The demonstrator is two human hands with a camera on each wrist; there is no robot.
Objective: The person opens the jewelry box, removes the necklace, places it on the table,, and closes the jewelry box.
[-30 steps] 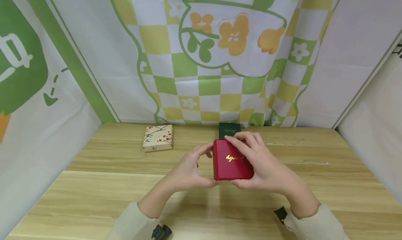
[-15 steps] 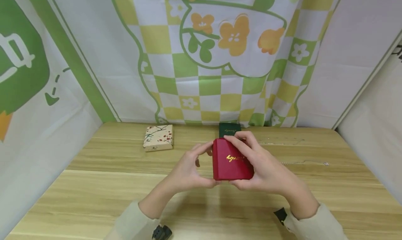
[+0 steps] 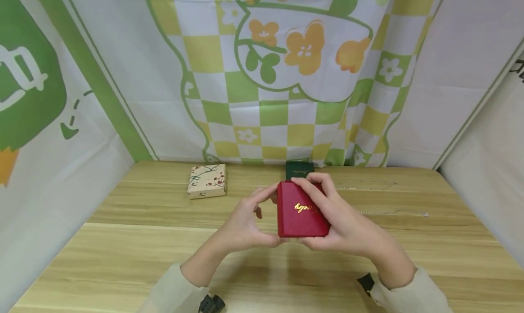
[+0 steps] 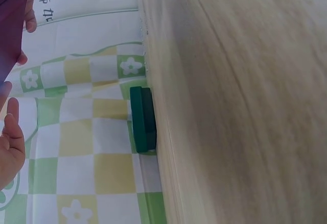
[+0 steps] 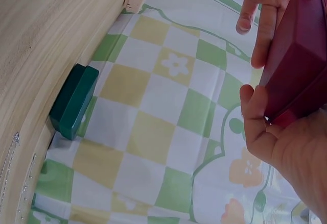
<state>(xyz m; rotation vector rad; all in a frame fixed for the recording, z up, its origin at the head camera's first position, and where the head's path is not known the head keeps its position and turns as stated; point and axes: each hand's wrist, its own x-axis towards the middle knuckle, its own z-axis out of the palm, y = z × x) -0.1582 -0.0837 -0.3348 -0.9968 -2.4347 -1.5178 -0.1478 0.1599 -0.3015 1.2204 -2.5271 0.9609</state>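
Note:
A red jewelry box (image 3: 302,222) with gold lettering on its lid is held above the table between both hands. My left hand (image 3: 241,224) pinches its left end, thumb at the near edge and index finger at the far edge. Wrapped around the right end, my right hand (image 3: 348,222) has its thumb at the near side and fingers over the lid and far edge. The box (image 5: 299,50) looks closed in the right wrist view, partly cut off by the frame. Behind it stands a dark green jewelry box (image 3: 299,168), partly covered by the right hand.
At the back left of the wooden table (image 3: 135,249) lies a cream box (image 3: 207,181) with a branch and red blossom print. Fine chain necklaces (image 3: 393,212) lie stretched out at the right. A checkered curtain (image 3: 274,113) hangs behind the table's far edge.

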